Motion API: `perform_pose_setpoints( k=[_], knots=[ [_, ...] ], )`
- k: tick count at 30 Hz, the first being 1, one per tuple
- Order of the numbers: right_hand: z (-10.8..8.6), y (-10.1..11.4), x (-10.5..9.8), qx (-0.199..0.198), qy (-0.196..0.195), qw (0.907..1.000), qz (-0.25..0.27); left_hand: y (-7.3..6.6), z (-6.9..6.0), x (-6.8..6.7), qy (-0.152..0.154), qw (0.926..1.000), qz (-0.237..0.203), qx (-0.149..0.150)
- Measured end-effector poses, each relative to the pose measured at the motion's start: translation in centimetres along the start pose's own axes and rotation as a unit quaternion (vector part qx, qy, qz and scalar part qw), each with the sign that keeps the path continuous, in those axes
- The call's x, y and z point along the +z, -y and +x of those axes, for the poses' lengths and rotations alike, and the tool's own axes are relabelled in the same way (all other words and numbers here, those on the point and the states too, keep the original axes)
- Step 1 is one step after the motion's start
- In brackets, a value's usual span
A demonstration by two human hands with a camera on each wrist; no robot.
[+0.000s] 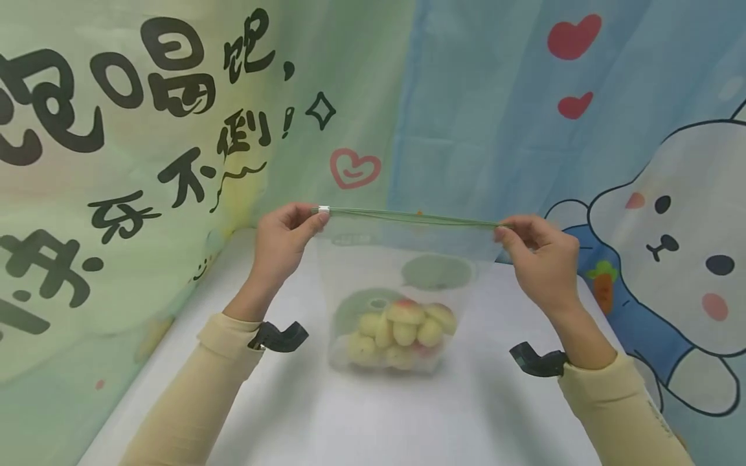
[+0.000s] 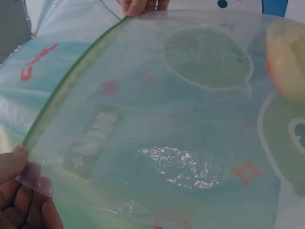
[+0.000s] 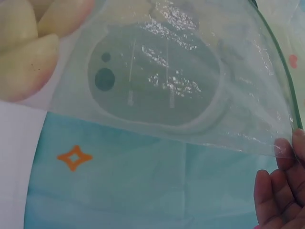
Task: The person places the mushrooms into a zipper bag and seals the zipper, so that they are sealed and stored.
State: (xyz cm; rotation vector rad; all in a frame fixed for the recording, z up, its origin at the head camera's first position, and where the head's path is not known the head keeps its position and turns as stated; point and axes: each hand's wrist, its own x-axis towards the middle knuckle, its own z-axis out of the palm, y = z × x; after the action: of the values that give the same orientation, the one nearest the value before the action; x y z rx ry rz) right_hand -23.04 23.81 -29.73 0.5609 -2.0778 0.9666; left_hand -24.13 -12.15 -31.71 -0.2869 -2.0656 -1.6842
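A translucent slider zip bag (image 1: 373, 259) with green printed shapes hangs upright over the white table, its green zip edge (image 1: 408, 217) stretched between both hands. Thumb and fingers of my left hand (image 1: 281, 243) pinch the top left corner, right by the white slider (image 1: 324, 210). At the opposite top corner, my right hand (image 1: 542, 262) pinches the zip edge. Several pale yellow fruits with a reddish blush (image 1: 404, 333) lie heaped at the bag's bottom. They also show as pale pieces (image 3: 28, 67) in the right wrist view. Whether the zip is fully sealed, I cannot tell.
The white table (image 1: 373, 421) spreads under and around the bag. Behind it hangs a printed cloth (image 1: 326, 77) with lettering and hearts, and a cartoon bear (image 1: 676, 239) on the right. Dark curved pieces (image 1: 282, 338) are strapped at both wrists.
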Motion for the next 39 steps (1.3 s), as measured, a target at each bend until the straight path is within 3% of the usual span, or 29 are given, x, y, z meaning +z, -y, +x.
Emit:
perform_pose_setpoints(
  k=[4, 10, 16, 21, 26, 33, 36, 39],
  knots=[
    [0.4, 0.4, -0.3, 0.007, -0.013, 0.9998, 0.014, -0.5, 0.9, 0.2, 0.008, 0.9999, -0.008, 0.003],
    [0.4, -0.1, -0.7, 0.043, -0.022, 0.9986, 0.021, -1.3, 1.7, 0.9, 0.042, 0.9985, -0.032, 0.012],
    [-0.3, -0.7, -1.0, 0.110, 0.005, 0.9940, 0.000, -1.1, 1.5, 1.5, 0.064, 0.9972, -0.035, 0.018],
    [-0.8, -1.0, -0.7, 0.123, 0.020, 0.9922, -0.013, -0.7, 1.1, 1.8, 0.073, 0.9969, -0.027, 0.015],
    [-0.8, -0.3, 0.0, 0.087, 0.025, 0.9946, -0.050, -0.4, 0.6, 2.4, 0.067, 0.9970, -0.035, 0.016],
    [0.6, 2.9, 2.1, -0.033, 0.028, 0.9978, -0.049, -0.8, 0.0, 3.3, 0.042, 0.9968, -0.067, 0.015],
    [1.4, 4.5, 3.4, -0.071, 0.062, 0.9951, -0.033, -0.8, -0.2, 3.7, 0.034, 0.9963, -0.077, 0.016],
    [2.3, 6.0, 4.6, -0.085, 0.120, 0.9888, -0.025, -0.9, -0.3, 4.1, 0.030, 0.9964, -0.077, 0.017]
  ],
)
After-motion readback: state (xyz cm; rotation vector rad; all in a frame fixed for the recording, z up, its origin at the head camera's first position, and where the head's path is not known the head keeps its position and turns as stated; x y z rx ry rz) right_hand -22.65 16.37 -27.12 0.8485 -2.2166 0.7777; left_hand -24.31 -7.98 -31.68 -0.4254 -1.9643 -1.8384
